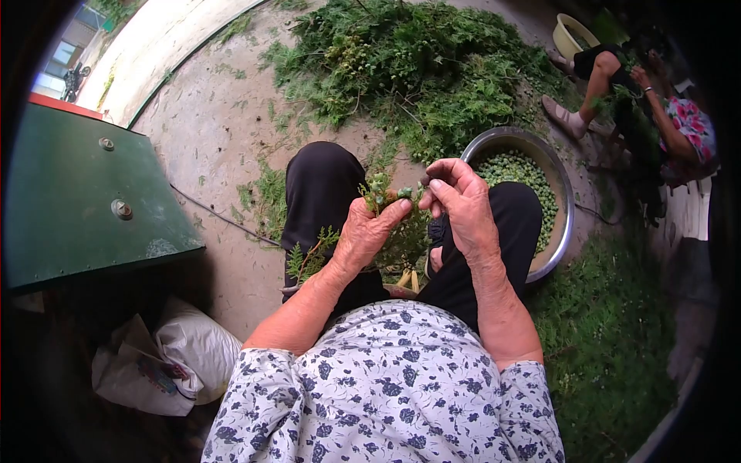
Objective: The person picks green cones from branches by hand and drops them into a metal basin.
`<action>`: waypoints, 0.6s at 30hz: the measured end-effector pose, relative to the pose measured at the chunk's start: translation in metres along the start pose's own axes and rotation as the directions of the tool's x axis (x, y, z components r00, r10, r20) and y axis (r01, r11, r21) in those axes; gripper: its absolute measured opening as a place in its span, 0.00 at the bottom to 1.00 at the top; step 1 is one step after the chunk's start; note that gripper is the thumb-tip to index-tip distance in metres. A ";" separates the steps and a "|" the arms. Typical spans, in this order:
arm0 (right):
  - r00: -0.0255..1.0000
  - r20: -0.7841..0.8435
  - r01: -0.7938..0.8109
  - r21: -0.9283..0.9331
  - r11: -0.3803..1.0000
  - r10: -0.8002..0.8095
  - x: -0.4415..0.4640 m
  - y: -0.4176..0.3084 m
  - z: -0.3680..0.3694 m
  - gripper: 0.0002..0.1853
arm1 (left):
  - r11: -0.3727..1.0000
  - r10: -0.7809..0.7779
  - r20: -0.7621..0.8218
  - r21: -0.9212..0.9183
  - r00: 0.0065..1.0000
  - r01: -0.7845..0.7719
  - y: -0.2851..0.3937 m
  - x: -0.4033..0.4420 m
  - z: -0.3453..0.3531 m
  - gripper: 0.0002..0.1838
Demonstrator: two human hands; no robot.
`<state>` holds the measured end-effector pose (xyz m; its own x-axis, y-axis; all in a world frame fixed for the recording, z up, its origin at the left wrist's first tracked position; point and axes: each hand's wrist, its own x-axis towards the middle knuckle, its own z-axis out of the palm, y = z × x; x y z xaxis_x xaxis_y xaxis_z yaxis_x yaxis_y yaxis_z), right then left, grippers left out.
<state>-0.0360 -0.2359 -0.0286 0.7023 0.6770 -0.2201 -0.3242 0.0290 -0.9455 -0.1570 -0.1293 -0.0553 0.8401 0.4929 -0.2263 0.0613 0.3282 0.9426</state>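
Observation:
My left hand (363, 233) is closed around a leafy evergreen sprig (407, 238), which looks like arborvitae, with its thumb and fingers pinched near small green cones (378, 183). The foliage hangs down between my knees, and another frond (315, 255) sticks out beside the left wrist. Right beside the cones, my right hand (469, 210) has its thumb and fingertips drawn together in a pinch; what sits between them is too small to make out. Near my right knee stands a metal basin (569, 197) holding many small green cones (532, 174).
A large heap of cut branches (409, 65) lies ahead on the concrete. More greenery (610, 324) covers the ground at right. Another person (679, 135) sits at upper right near a yellowish tub (567, 38). At left are a green metal box (85, 193) and white sacks (197, 347).

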 end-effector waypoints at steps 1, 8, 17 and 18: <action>0.997 0.082 -0.011 -0.066 0.998 0.017 0.000 -0.002 -0.001 0.07 | 0.996 0.031 0.014 0.089 0.999 -0.032 0.000 0.000 -0.001 0.09; 0.969 0.226 0.184 -0.413 0.892 -0.096 -0.002 -0.002 0.005 0.08 | 0.964 0.065 0.080 0.252 0.995 -0.083 0.007 -0.003 0.002 0.11; 0.925 0.228 -0.336 0.114 0.935 0.305 0.005 0.006 -0.006 0.06 | 0.971 -0.012 0.054 0.239 0.998 -0.001 0.005 -0.004 -0.002 0.11; 0.925 0.228 -0.336 0.114 0.935 0.305 0.004 0.005 -0.005 0.06 | 0.967 -0.003 0.045 0.255 0.999 -0.008 0.010 -0.005 0.000 0.11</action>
<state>-0.0317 -0.2369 -0.0352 0.4063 0.8025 -0.4369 -0.6113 -0.1166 -0.7828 -0.1604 -0.1279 -0.0446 0.8635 0.4548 -0.2181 0.1895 0.1082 0.9759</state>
